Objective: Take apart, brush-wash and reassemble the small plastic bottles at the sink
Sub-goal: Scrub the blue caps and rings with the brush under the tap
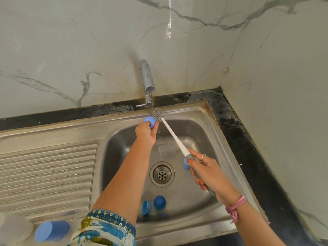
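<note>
My left hand (pixel 145 133) holds a small light-blue cap (pixel 149 121) up under the thin stream from the tap (pixel 147 80). My right hand (pixel 211 174) grips the grey handle of a long white bottle brush (pixel 174 137), whose grey bristle head sits right beside the cap. A clear plastic bottle body (pixel 167 149) lies on its side in the sink basin (pixel 124 144). Two blue caps (pixel 146 207) (pixel 159 202) rest at the basin's near side. Another blue piece (pixel 186 164) shows partly behind my right thumb.
A larger light-blue cup-shaped cap (pixel 51 230) lies on the ribbed drainboard (pixel 48 174) at the near left, next to a blurred clear object (pixel 14 228). The drain (pixel 161 174) is in the basin's middle. Marble walls close in behind and to the right.
</note>
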`<state>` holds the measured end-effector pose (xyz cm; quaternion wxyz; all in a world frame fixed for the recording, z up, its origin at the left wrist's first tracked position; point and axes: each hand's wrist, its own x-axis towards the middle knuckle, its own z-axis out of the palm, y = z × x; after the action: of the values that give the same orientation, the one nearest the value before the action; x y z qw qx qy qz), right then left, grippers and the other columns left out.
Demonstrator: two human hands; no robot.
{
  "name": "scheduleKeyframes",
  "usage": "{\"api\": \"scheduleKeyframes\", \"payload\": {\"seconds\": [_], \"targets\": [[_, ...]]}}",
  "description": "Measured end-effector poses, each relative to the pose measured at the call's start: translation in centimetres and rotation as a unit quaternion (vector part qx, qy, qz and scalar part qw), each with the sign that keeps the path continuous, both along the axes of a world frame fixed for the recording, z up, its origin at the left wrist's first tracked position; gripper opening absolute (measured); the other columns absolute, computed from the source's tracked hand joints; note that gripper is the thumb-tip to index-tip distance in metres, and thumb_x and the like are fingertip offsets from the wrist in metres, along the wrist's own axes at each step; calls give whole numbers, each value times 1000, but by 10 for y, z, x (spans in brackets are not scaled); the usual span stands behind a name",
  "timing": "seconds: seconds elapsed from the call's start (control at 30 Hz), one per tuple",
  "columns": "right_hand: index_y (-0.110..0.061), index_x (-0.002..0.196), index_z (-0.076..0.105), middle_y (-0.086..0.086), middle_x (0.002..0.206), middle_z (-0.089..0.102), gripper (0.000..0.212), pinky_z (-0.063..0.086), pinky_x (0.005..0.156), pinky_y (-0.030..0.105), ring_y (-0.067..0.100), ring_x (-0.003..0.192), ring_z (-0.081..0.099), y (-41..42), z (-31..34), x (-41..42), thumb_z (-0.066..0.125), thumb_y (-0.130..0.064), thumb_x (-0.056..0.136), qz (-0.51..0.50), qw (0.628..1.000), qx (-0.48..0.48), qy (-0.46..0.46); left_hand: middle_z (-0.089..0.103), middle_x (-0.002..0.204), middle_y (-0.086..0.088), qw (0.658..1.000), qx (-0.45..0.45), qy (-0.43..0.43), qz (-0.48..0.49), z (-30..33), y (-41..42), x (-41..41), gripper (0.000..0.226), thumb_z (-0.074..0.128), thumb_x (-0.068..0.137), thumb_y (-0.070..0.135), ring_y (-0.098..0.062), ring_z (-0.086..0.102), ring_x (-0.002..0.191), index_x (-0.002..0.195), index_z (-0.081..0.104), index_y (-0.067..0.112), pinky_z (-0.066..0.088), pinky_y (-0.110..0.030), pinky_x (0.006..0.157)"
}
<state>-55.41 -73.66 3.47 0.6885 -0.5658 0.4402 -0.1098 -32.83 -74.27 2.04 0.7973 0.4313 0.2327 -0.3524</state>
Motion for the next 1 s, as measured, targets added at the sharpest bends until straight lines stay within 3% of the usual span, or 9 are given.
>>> {"api": "scheduleKeyframes", "payload": {"seconds": [0.13,0.27,0.43,0.53,0.63,0.7,0.8,0.93,1.0], "targets": [[-38,128,55,4,67,50,37,32,40,22,9,45,36,2,2,-1,56,-21,96,0,1000,5,-1,48,126,-17,1000,-15,8,-7,3,-5,-2,40,35,97,-7,-31,50,120,136,44,-3,42,-39,106],[-39,126,55,5,69,50,35,32,41,23,9,45,36,1,6,-1,56,-21,95,6,1000,0,-3,50,83,-7,999,-34,4,-31,11,-6,-1,21,37,96,16,-15,48,69,90,55,7,43,-21,67],[-43,118,57,4,67,50,32,32,42,25,9,45,36,-2,10,-1,56,-20,95,1,1000,-6,-11,42,74,-3,996,-65,2,-55,5,-11,1,20,33,92,12,-11,35,58,80,48,9,32,-18,50],[-47,110,57,3,66,50,30,31,43,26,10,45,36,-4,12,-2,56,-20,95,4,1000,-10,-17,49,74,-5,995,-76,13,-60,1,-13,3,21,38,93,16,-12,42,60,84,55,7,37,-18,56],[-47,111,57,3,65,51,31,31,43,25,10,45,36,-5,11,-4,55,-20,95,3,1000,-6,-18,57,87,-8,994,-81,24,-68,-1,-10,4,31,60,91,35,-15,53,70,99,58,5,48,-20,59],[-47,110,57,1,64,51,31,30,45,25,11,45,35,-6,11,-7,55,-19,95,-1,1000,0,-23,58,90,-9,995,-72,4,-76,0,-10,2,30,73,84,24,-14,56,71,103,59,5,52,-18,59],[-45,111,58,0,62,52,31,30,44,26,10,45,35,-9,12,-10,54,-18,96,-6,1000,2,-26,63,99,-13,994,-56,-35,-90,2,-10,-1,10,67,86,-2,-15,63,82,92,60,2,56,-16,62],[-41,119,58,1,63,52,34,29,42,26,11,44,34,-16,19,-14,53,-16,95,9,999,-18,-28,63,98,-10,990,-65,-68,-104,1,-5,-3,16,69,87,10,-17,65,94,99,59,5,56,-31,89],[-40,123,57,2,64,52,36,29,41,26,10,44,34,-20,22,-17,54,-16,95,18,999,-35,-23,64,98,-11,988,-84,-67,-110,-3,-2,-3,15,66,89,14,-21,66,94,100,59,6,56,-35,89]]}}
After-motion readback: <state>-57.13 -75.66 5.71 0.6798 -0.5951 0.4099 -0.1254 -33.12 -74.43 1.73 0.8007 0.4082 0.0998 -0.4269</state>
